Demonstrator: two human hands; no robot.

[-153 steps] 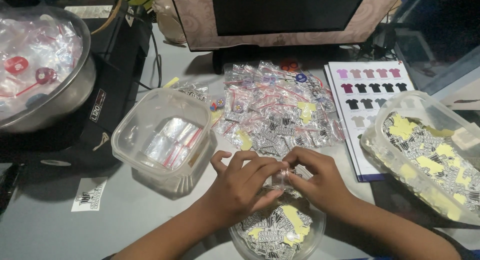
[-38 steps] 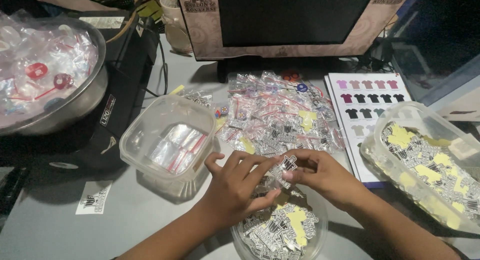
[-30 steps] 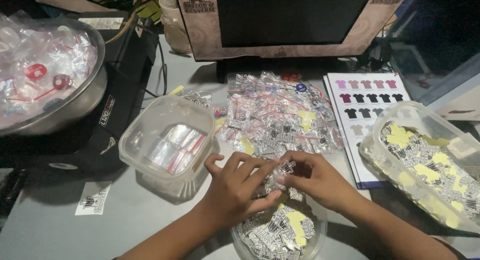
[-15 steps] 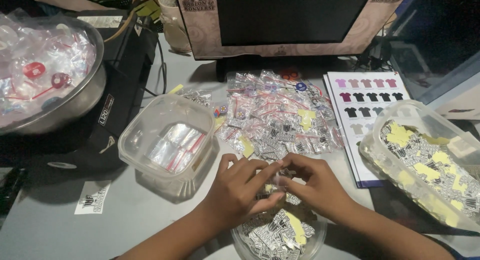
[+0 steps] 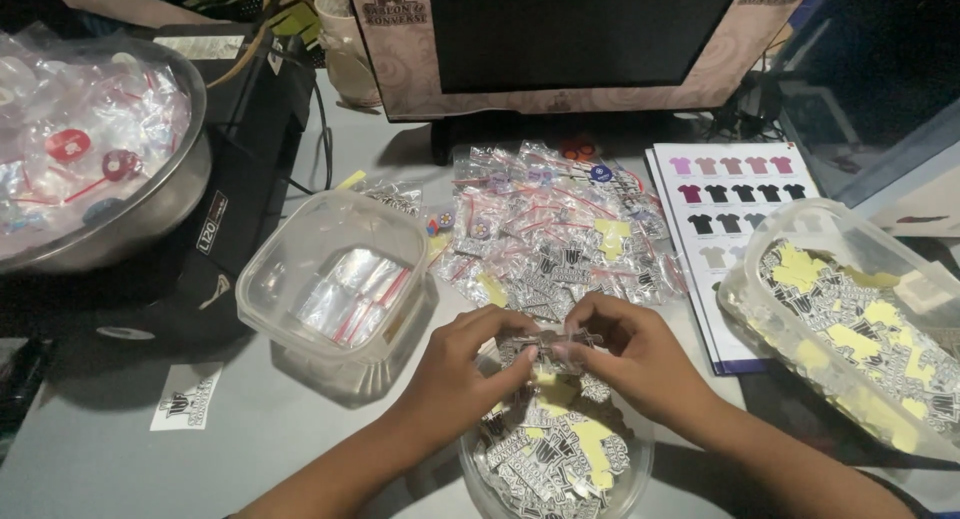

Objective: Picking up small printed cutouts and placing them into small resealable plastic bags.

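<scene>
My left hand [image 5: 462, 367] and my right hand [image 5: 630, 353] meet over a round clear bowl [image 5: 478, 476] full of black-and-white stickers with yellow backings. Both pinch the same small clear packet with a sticker [image 5: 548, 345] between their fingertips, just above the bowl. A pile of filled clear packets [image 5: 560, 239] lies right behind my hands on the grey table [image 5: 240, 439]. To the left of my left hand stands a square clear tub [image 5: 300, 254] holding empty clear sleeves with red strips.
A rectangular clear tub [image 5: 745, 299] of more stickers sits at the right. A card of small shirt pictures [image 5: 735, 194] lies behind it. A steel bowl [image 5: 160, 204] of packets rests on a black box at the left. A monitor stands at the back. One loose sticker [image 5: 188, 397] lies front left.
My hands stayed over the round bowl, working the small packet. They drew a little closer together and lower; the view shifted slightly.
</scene>
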